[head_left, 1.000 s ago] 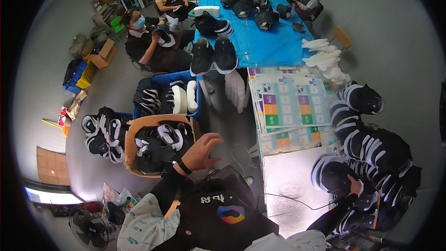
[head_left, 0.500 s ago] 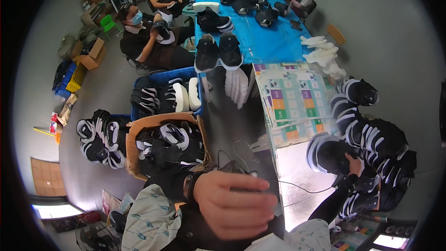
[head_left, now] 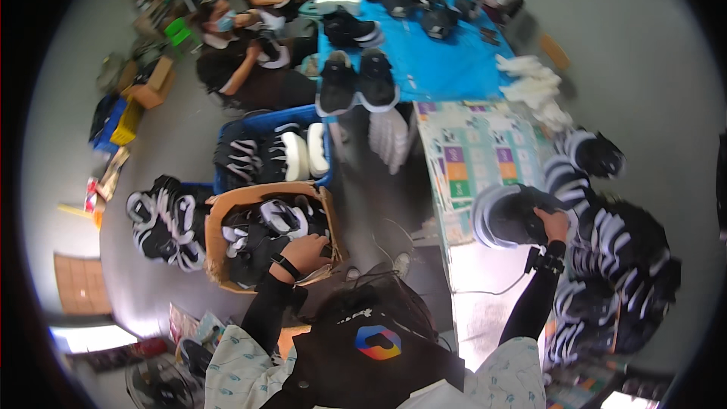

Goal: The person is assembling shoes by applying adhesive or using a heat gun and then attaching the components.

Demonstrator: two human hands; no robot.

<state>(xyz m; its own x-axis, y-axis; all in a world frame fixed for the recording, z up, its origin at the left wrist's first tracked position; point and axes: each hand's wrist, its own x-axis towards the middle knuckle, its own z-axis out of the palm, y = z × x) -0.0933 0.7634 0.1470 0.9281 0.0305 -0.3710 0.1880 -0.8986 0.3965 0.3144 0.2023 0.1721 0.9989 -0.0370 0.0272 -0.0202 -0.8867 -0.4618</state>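
Note:
My right hand (head_left: 553,226) grips the back of a nested stack of black caps with white brims (head_left: 509,216), its thumb and fingers pressed on the dark crowns. The stack is held over the near end of the right-hand table. My left hand (head_left: 305,257) is over the near right side of an open cardboard box (head_left: 219,276), among more black-and-white caps (head_left: 282,216). Its knuckles face up, and its fingertips are lost against the dark cloth, so I cannot make out a grip. A thin cable (head_left: 492,291) runs toward my right wrist.
Several nested cap stacks (head_left: 625,235) line the right side. A blue crate (head_left: 326,117) with caps and white curved pieces stands behind the box. More caps lie on the blue-covered table (head_left: 432,76). A masked person (head_left: 235,68) at the left handles a cap; others sit farther back.
My left hand has swung from close in front of me out to the cardboard box. My right hand has brought the cap stack leftward and slightly farther away, off the stacks beside it.

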